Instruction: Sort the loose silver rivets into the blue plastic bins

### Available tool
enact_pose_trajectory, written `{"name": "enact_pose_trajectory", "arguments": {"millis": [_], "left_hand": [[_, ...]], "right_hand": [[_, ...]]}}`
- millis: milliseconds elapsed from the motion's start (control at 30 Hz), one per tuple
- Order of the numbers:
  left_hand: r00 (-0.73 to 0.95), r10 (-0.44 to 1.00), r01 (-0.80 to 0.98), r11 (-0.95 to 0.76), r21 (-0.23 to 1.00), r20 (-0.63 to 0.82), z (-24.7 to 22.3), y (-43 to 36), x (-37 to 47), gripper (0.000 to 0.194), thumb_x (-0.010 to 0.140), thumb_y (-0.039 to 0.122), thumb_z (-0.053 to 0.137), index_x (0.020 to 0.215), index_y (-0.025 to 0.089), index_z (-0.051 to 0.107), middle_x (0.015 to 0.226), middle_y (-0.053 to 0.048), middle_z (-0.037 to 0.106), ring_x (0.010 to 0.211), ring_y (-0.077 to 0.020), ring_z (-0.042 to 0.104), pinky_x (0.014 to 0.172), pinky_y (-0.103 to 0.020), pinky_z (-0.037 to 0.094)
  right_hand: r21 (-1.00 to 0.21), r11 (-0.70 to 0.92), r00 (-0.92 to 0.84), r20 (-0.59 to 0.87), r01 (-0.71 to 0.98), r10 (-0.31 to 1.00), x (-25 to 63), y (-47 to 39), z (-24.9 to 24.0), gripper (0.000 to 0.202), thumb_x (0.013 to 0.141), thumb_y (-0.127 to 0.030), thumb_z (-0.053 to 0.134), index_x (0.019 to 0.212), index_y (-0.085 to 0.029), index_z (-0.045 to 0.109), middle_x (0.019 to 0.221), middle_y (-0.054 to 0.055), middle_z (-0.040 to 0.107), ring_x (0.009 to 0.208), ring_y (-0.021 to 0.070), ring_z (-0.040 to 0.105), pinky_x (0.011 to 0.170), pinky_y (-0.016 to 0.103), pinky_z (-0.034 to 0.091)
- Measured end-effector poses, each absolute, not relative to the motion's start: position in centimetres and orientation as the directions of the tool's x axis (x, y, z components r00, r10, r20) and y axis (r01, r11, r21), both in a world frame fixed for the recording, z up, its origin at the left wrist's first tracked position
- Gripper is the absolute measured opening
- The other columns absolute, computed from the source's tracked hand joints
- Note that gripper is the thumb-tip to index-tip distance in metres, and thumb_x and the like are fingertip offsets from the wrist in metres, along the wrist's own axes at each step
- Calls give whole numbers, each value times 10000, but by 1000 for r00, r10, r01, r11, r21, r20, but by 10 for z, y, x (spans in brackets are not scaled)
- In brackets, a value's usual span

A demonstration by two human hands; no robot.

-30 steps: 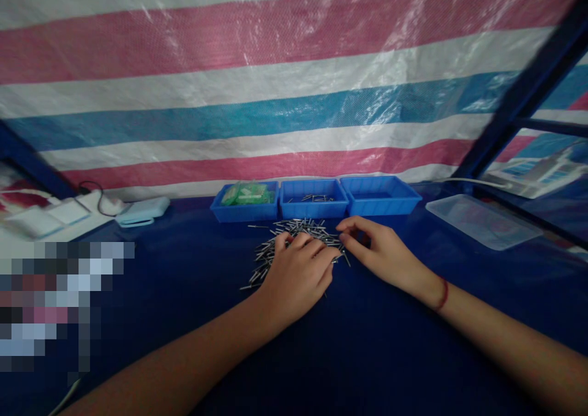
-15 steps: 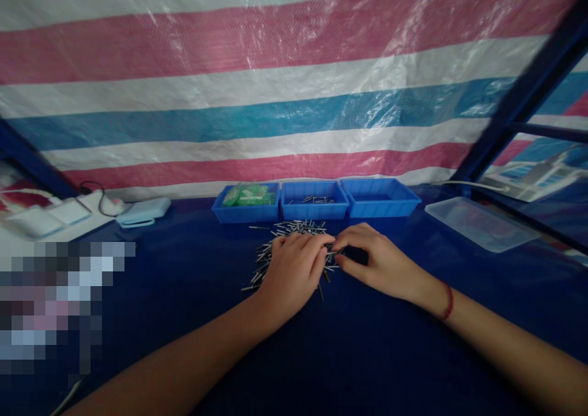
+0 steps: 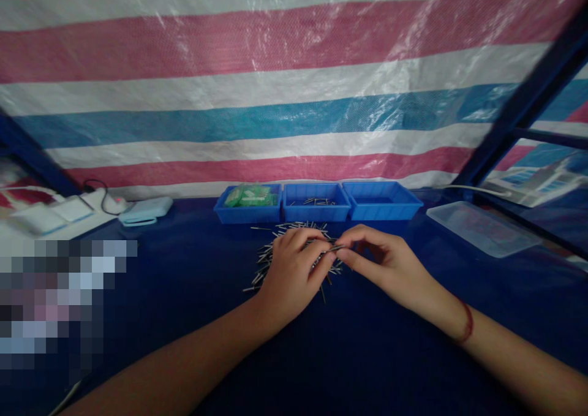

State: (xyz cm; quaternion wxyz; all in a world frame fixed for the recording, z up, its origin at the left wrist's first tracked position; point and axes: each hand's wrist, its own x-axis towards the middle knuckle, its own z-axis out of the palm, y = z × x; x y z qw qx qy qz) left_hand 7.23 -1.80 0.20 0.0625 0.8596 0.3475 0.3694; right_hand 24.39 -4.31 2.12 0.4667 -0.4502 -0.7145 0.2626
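A pile of thin metal pins (image 3: 263, 266) lies on the dark blue table, partly covered by my left hand (image 3: 291, 269). That hand is closed over the pile, its thumb and fingertips pinching slim metal pins (image 3: 334, 248). From the right, my right hand (image 3: 390, 263) meets it with thumb and forefinger closed on the other end of these pins. The fingertips of both hands nearly touch, and the exact number of pins between them cannot be made out. A few loose pins stick out from the pile toward me.
Behind the pile stand three blue bins: a left bin (image 3: 220, 215) with green packets, a middle bin (image 3: 316, 214) with some pins, and a right bin (image 3: 386, 211). A clear plastic lid (image 3: 482, 229) lies at right. A light blue case (image 3: 146, 211) and power strip (image 3: 98, 204) are at left.
My right hand's thumb and forefinger have closed on the pins beside my left fingertips. The right wrist has shifted slightly right and lower, and my left thumb and fingers have parted a little.
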Motion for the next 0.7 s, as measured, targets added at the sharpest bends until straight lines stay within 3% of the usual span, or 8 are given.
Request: {"name": "enact_pose_trajectory", "arguments": {"millis": [700], "left_hand": [[437,623,470,-773,425,649,3,-23,71,89,884,211,502,926,202,580,981,-47,601,975,-191,541,867,-366,402]], "right_hand": [[-807,470,-143,450,356,881,241,-48,22,105,793,-294,623,857,-219,659,822,29,664,756,162,614,660,299,490]]}}
